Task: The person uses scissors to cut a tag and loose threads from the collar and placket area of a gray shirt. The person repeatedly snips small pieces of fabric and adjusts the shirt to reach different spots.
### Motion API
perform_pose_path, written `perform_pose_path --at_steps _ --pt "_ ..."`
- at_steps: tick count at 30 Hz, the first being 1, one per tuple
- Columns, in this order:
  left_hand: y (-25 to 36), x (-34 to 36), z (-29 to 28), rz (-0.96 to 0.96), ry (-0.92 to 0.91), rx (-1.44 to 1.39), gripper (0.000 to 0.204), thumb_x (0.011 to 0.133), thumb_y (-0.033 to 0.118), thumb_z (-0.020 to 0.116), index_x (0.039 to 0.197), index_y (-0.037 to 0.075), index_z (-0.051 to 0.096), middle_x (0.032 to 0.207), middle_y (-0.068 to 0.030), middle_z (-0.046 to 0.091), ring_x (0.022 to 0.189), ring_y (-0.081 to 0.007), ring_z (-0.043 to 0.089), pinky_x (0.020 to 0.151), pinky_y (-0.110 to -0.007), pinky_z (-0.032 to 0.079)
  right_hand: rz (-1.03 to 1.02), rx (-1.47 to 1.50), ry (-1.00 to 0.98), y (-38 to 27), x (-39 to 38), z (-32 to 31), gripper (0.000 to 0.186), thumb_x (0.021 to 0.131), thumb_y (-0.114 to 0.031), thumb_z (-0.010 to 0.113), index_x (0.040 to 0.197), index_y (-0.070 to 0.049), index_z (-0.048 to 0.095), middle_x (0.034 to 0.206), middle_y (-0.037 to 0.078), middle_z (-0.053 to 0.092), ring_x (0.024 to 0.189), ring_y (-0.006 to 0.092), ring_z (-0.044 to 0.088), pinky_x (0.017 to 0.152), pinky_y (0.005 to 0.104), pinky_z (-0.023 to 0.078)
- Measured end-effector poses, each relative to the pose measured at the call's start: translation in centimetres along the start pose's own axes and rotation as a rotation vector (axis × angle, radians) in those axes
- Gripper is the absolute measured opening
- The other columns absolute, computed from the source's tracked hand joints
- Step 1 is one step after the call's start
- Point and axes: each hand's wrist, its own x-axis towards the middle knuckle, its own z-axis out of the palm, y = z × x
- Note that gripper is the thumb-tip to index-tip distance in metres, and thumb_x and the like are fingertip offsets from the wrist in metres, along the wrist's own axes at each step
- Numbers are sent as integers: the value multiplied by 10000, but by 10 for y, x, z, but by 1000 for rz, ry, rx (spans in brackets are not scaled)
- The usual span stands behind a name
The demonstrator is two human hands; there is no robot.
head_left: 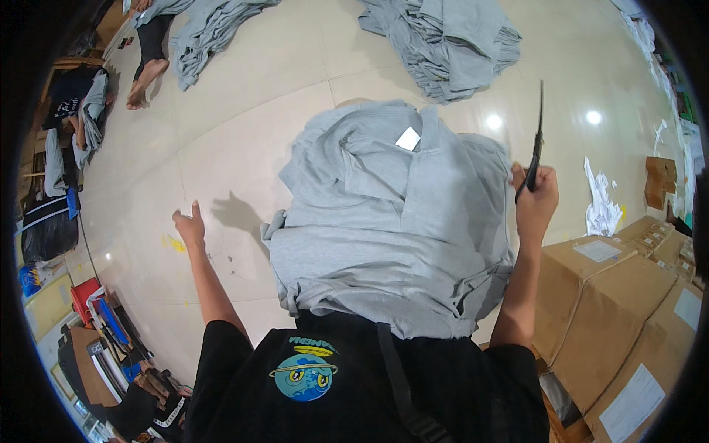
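A pile of grey collared shirts (pixel 347 251) lies right in front of me, its near edge against my black shirt. The top one lies with its collar at the far side and a small white label (pixel 408 139) inside the neck. To the right of the pile, my right hand (pixel 537 199) is closed round the black handles of a pair of scissors (pixel 537 148), whose dark blades point away from me. Off to the pile's left, my left hand (pixel 190 227) is held above the floor, thumb and fingers apart, with nothing visible in it.
Another grey garment heap (pixel 461 48) lies on the tiled floor (pixel 244 148) ahead. At the upper left a person's bare foot (pixel 148 77) shows beside more grey clothes (pixel 210 37). Cardboard boxes (pixel 605 295) stand close on my right, with white scraps (pixel 602 203) beyond.
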Motion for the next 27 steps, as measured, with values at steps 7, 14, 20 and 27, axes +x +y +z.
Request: perform_pose_path --at_steps 7,14,20,27 --pt "320 -125 -29 565 -565 -616 352 1128 190 722 1450 50 698 1396 -142 794 1334 -286 743 1137 -455 557 -37 -189 -253 44 59 42 318 973 -198 927 1050 3 693 1013 148 850 897 178 790 817 337 611" --pt "380 -139 -19 842 -755 -481 376 1062 246 811 1359 29 733 1143 -126 723 1185 -327 671 1027 -420 554 -64 -117 -297 54 42 31 415 904 -171 988 1060 3 645 988 153 849 886 239 813 814 375 621" --pt "379 -139 -21 931 -704 -744 165 1118 166 733 1202 31 688 1032 -109 675 966 -277 632 892 -395 545 -147 -405 -251 40 42 31 383 911 -136 979 997 -33 621 901 113 823 785 189 756 761 345 596" --pt "393 -142 -29 618 -669 -674 153 1175 174 651 1198 23 648 981 -121 660 861 -257 616 878 -363 549 -88 -348 -47 30 40 30 314 931 -179 934 1039 -43 672 924 160 825 867 392 806 783 475 603"
